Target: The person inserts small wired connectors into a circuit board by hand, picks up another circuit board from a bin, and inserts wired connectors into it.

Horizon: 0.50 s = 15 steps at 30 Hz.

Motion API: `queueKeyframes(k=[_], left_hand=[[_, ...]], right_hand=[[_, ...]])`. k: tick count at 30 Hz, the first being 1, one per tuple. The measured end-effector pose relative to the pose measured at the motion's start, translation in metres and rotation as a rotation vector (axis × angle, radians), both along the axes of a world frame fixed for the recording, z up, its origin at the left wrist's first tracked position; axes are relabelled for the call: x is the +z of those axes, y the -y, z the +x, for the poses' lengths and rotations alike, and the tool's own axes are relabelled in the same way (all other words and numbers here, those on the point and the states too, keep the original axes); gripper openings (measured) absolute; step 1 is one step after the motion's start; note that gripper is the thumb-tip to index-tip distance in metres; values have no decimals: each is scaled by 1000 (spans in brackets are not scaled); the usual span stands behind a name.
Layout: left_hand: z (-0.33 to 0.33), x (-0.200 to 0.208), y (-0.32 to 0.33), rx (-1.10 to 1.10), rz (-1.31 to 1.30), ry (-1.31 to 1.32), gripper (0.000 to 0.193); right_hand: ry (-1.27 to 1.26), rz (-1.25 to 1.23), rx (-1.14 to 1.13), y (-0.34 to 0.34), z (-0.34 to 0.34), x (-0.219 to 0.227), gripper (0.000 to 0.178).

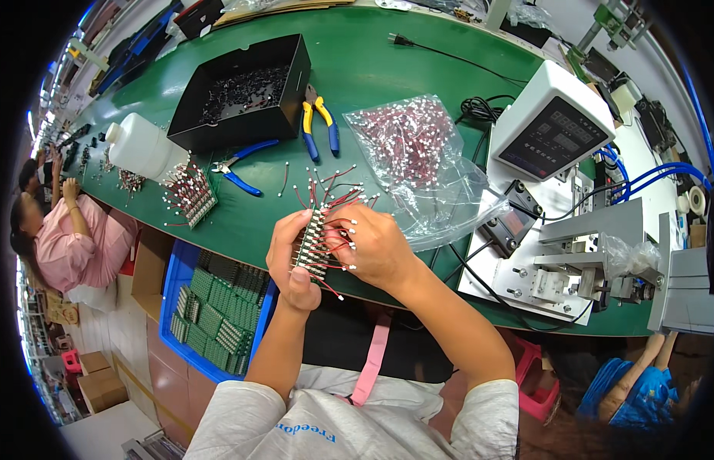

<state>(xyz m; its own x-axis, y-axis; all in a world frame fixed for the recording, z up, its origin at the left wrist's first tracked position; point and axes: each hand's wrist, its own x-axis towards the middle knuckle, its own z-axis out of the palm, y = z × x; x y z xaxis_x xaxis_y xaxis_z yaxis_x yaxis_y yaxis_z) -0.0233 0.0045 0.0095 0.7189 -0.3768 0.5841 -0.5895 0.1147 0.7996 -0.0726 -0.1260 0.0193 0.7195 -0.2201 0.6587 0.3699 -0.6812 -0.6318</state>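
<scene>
Upright in front of me is a narrow green circuit board panel (315, 239) with rows of white connectors and thin red and black wires sticking out. My left hand (288, 257) is closed round its left side, thumb low on the near end. On the other side, my right hand (378, 247) is closed, its fingers bent in among the red wires; exactly which wire they pinch is partly hidden. One loose wire lead (286, 179) lies on the green table (242, 205) beyond my left hand. A second wired panel (193, 195) sits further left.
Beyond my hands are a clear bag of wire leads (409, 142), yellow-blue cutters (319, 123), blue-handled cutters (242, 170), a black box (190, 132) and a white bottle (142, 144). A white machine (555, 119) stands right. A blue crate (173, 295) of boards is lower left. People (81, 238) sit nearby.
</scene>
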Motion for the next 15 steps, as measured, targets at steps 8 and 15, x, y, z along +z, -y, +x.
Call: queueKeyframes(k=[8,15], left_hand=[[0,1,-3,-16,72,-37,76],[1,2,0,8,21,9,68]], right_hand=[[-91,-29,6,1,-3,6,13],[-55,-9,18,1,-1,4,13]])
